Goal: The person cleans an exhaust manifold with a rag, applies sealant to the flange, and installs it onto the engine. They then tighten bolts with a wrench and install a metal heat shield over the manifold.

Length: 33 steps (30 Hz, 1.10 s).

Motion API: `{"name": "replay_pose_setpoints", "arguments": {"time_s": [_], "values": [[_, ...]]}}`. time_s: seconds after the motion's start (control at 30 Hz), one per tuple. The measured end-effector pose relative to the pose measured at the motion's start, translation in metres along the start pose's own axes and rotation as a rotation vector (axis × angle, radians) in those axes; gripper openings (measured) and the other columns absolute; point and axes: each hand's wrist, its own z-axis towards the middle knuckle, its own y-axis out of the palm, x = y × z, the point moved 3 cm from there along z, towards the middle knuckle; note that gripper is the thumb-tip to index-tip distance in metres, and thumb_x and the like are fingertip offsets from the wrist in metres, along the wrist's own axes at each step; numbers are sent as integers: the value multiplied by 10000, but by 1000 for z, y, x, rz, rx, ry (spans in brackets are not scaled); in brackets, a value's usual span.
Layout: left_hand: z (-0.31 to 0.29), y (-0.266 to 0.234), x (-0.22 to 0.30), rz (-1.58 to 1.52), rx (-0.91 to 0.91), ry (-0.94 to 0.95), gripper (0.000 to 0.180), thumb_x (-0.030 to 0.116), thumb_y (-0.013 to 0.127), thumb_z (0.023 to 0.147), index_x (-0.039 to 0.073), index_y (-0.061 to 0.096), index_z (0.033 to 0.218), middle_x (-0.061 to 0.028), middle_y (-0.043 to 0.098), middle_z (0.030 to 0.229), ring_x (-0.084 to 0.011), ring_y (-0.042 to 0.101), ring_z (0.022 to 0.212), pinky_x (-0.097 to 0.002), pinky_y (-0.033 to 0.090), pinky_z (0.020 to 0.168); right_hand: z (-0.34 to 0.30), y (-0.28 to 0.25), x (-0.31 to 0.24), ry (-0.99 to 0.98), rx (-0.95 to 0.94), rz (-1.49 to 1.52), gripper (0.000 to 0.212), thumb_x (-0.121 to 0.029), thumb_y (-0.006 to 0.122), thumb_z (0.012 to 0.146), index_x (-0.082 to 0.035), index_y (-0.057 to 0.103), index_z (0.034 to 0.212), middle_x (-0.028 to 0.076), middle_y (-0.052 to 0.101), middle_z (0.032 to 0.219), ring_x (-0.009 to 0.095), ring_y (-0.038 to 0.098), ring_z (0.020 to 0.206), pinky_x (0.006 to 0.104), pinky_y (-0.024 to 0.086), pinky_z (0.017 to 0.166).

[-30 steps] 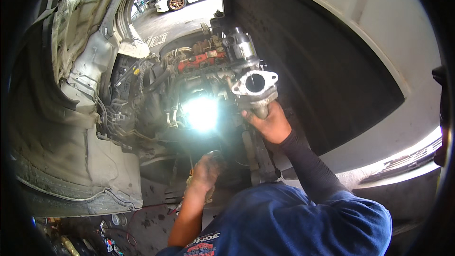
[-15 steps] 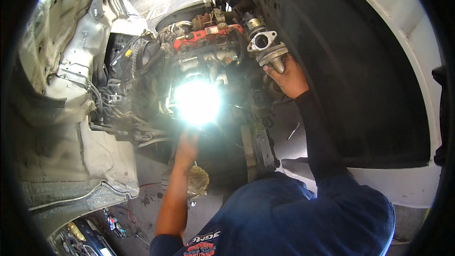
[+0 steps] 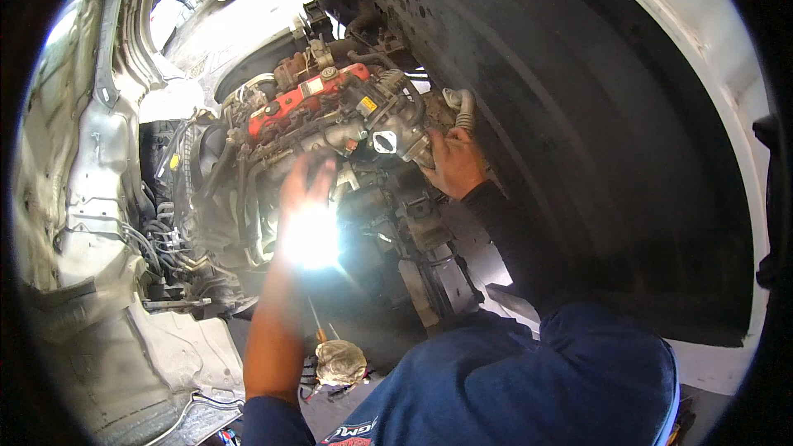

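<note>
The engine [image 3: 330, 124] sits crowded between the pale body panel [image 3: 91, 198] and the dark wheel-arch liner [image 3: 595, 140] — little open room. The right hand [image 3: 453, 163] is curled against the metal throttle housing [image 3: 395, 139] at the engine's right edge, touching it. The left hand [image 3: 307, 190] is raised with fingers spread before the engine's front — glare below it hides any grip.

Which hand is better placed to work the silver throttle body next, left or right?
Right, probably. The right hand already rests against the throttle body, fingers on its lower edge. The left hand is raised and open over the engine, apart from that part, with a bright light glare at its wrist.
</note>
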Motion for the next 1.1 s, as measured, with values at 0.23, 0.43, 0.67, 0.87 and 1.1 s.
{"name": "replay_pose_setpoints", "arguments": {"time_s": [0.23, 0.43, 0.67, 0.87, 1.1], "values": [[129, 25, 17, -160, -225, -281, 876, 674, 754, 921, -13, 638, 1452, -241, 696, 1379, -322, 659, 1267, -440, 492, 1100, 12, 5, -5, -49, 48, 37, 768, -212, 931, 786, 11, 503, 1383, 152, 732, 889, 353, 717, 886, 476, 499, 994], [152, 56, 39, -94, -261, -183, 843, 544, 859, 872, -8, 631, 1466, -256, 708, 1342, -323, 735, 1120, -431, 641, 706, 6, 14, -4, -48, 87, 50, 800, -218, 929, 791, 21, 491, 1417, 149, 732, 947, 351, 699, 916, 491, 492, 989], [155, 66, 51, 51, -146, -65, 479, 358, 861, 925, 46, 779, 1278, -87, 810, 1094, -167, 710, 961, -327, 536, 913, 5, 18, -6, 90, 38, 105, 846, -256, 913, 815, 15, 463, 1478, 206, 737, 1056, 383, 687, 1063, 507, 444, 1093], [134, 66, 83, 37, -115, 266, 692, 340, 931, 814, -42, 691, 1340, -222, 786, 1186, -320, 756, 1108, -407, 566, 996, 17, -1, 6, 169, -169, 463, 783, -311, 844, 891, 34, 481, 1493, 262, 680, 1312, 415, 659, 1233, 500, 460, 1146], [126, 66, 74, 164, -121, 420, 786, 306, 942, 791, -17, 616, 1430, -237, 746, 1266, -350, 730, 1188, -437, 555, 1054, 73, -40, 34, 575, -240, 1359, 705, -402, 699, 1059, 9, 435, 1567, 169, 680, 1341, 309, 717, 1209, 415, 581, 1017]]}}
